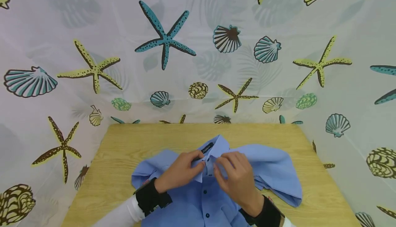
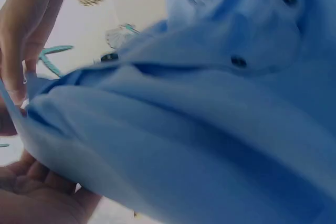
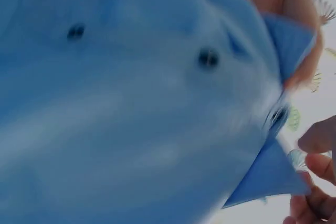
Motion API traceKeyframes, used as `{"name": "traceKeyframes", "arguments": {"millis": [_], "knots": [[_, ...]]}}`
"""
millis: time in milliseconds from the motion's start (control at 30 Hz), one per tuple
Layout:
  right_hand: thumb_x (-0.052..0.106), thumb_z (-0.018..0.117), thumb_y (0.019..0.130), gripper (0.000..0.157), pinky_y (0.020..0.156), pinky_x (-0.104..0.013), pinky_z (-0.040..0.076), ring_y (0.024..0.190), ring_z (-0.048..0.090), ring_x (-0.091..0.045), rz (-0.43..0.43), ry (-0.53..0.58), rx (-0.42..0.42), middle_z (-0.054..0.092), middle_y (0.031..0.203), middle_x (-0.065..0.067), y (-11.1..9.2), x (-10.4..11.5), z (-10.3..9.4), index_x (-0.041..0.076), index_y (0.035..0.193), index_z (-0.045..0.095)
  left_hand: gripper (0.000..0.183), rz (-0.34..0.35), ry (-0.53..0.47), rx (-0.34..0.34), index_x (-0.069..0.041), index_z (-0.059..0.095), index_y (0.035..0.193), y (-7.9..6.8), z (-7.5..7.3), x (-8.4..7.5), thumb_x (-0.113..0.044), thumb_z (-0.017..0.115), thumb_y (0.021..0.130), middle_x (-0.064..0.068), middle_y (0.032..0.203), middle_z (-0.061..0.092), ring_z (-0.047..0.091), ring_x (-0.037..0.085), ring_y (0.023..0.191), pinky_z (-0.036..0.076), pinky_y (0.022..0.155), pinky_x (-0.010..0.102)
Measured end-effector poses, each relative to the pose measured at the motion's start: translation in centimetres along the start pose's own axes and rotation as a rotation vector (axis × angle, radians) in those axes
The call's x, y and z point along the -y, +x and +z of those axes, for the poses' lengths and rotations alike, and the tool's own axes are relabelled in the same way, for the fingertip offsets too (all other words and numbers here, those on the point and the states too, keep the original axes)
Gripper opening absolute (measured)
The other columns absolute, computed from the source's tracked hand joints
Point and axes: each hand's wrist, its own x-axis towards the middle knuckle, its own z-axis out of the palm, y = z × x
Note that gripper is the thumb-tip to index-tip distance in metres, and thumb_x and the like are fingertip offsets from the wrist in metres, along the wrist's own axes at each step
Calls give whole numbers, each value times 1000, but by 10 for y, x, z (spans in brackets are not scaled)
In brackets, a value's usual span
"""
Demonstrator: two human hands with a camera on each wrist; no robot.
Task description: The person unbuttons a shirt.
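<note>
A light blue button-up shirt (image 1: 198, 199) with dark buttons lies front up, its collar (image 1: 220, 146) raised toward the far side. My left hand (image 1: 182, 170) pinches the collar's left part near the top of the button strip. On the other side, my right hand (image 1: 236, 175) has its fingers curled at the collar's right part and holds its edge. In the right wrist view, a collar point (image 3: 275, 177) reaches the right fingers (image 3: 320, 166). The left wrist view shows cloth stretched between both hands, covering part of the left fingers (image 2: 42, 182).
The shirt lies on a light wooden table (image 1: 130, 137). A sleeve (image 1: 278, 172) spreads to the right, and the other sleeve (image 1: 145, 172) lies bunched at left. Behind and beside the table hangs a white curtain (image 1: 198, 65) printed with starfish and shells.
</note>
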Motion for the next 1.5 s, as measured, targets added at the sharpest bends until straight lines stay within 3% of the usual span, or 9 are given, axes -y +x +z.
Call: {"name": "traceKeyframes", "arguments": {"millis": [133,267,367,600,767,1000,1133,1300,1500], "knots": [[27,62,87,19,59,-36,50,76,56,-17,74,6,15,59,90,-3,-12,15,7,11,96,64,11,-81,-60,-57,-9,55,100,-2,8,-12,-8,44,98,3,61,39,26,11,44,30,48,26],[27,65,83,23,57,-35,52,75,59,-15,148,19,45,63,88,-3,-13,11,12,10,99,64,14,-103,-68,-104,-12,56,104,3,19,6,-13,43,99,0,61,42,27,12,41,30,43,26],[24,66,83,22,54,-34,52,73,61,-13,173,37,51,65,85,-3,-11,6,15,9,100,64,15,-77,-65,-155,-16,58,104,8,20,8,-17,44,99,-1,64,46,30,13,42,32,44,27],[13,61,79,22,54,-36,53,74,63,-18,139,20,-36,66,87,-7,-12,-1,24,6,101,65,18,-61,-44,-151,-19,59,105,9,16,2,-25,42,100,1,59,41,28,16,41,31,42,29],[9,57,82,20,55,-35,53,75,61,-17,145,84,-98,63,88,-6,-13,-2,29,7,100,65,18,-81,-54,-166,-20,60,101,8,16,1,-25,43,100,3,58,39,27,17,40,30,41,29],[14,66,83,16,46,-28,44,60,49,-9,81,90,-35,54,80,-1,-12,-7,27,9,98,66,16,-117,87,-250,-20,61,105,6,19,4,-23,46,98,-1,56,43,27,16,39,30,39,29],[11,63,84,16,47,-28,47,63,54,-11,23,53,-19,57,84,-3,-12,-8,26,8,99,67,17,-94,90,-226,-21,62,100,5,20,4,-22,46,98,-1,55,40,26,16,40,29,40,29],[16,59,88,17,54,-31,53,71,61,-18,-83,-5,-81,63,86,-7,-17,-7,26,5,97,68,23,-76,71,-167,-22,60,81,2,20,3,-20,44,98,1,51,32,23,16,41,25,40,30],[15,57,87,16,49,-29,51,64,59,-16,-131,-11,-102,61,79,-5,-22,-6,25,5,92,68,29,-64,118,-119,-21,52,71,-1,22,-1,-18,44,98,1,51,30,22,16,42,24,41,29]]}}
